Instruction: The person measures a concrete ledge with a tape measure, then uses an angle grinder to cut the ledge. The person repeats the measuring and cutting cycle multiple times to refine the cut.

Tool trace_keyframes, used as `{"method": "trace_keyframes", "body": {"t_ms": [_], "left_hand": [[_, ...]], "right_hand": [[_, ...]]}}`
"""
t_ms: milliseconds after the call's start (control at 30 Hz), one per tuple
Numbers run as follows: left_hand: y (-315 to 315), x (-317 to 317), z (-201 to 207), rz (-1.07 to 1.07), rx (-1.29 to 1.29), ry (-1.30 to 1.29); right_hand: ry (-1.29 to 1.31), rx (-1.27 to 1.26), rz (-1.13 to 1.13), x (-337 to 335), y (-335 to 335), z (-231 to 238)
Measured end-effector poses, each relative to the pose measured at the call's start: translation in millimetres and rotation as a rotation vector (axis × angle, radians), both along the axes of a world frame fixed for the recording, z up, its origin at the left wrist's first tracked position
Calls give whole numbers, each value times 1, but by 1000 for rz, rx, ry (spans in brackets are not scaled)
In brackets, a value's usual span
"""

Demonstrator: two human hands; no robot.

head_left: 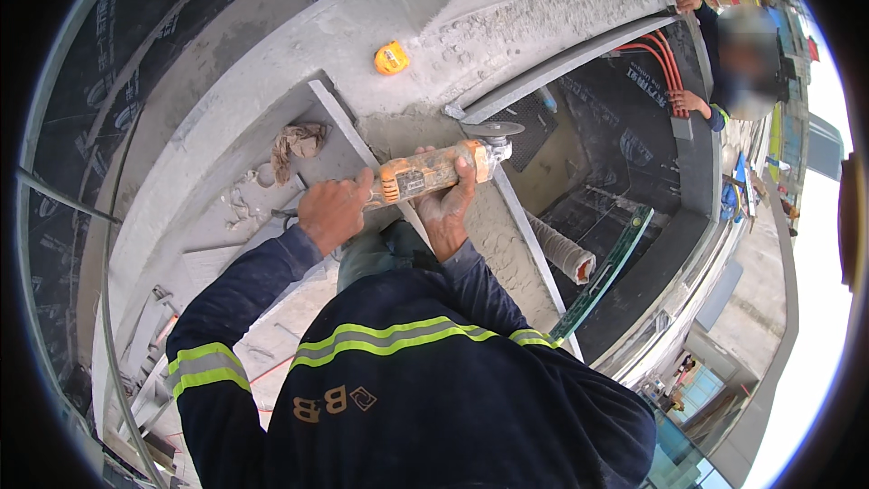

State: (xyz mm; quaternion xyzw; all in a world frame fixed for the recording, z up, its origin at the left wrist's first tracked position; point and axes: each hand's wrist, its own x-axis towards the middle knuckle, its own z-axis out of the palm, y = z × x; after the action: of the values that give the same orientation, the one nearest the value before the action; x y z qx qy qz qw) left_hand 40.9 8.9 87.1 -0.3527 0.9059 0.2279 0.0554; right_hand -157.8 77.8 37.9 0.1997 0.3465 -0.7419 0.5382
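Note:
An orange, dust-covered angle grinder (pixel 421 175) is held level in front of my chest, its metal disc (pixel 493 129) pointing to the right. My left hand (pixel 333 211) is closed round the narrow rear end of the tool. From below, my right hand (pixel 447 208) wraps the body close to the grinder's head, thumb up along the side. The disc hangs over the edge of a grey slab strip and looks apart from it. Whether the disc is spinning I cannot tell.
An orange tape measure (pixel 392 58) lies on the concrete ledge (pixel 344 36). A green spirit level (pixel 605 272) leans beside a pale ribbed pipe (pixel 563 249). At the far right another person (pixel 724 63) has one hand by red tubes (pixel 668 63). A crumpled rag (pixel 297 147) sits at left.

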Motion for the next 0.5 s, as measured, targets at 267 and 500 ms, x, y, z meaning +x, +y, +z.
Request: {"method": "trace_keyframes", "body": {"t_ms": [267,500], "left_hand": [[0,5,-3,11,0,-4],[1,5,-5,24,-5,-37]], "right_hand": [[2,-6,-13,5,0,-3],[42,1,-9,7,-2,-6]]}}
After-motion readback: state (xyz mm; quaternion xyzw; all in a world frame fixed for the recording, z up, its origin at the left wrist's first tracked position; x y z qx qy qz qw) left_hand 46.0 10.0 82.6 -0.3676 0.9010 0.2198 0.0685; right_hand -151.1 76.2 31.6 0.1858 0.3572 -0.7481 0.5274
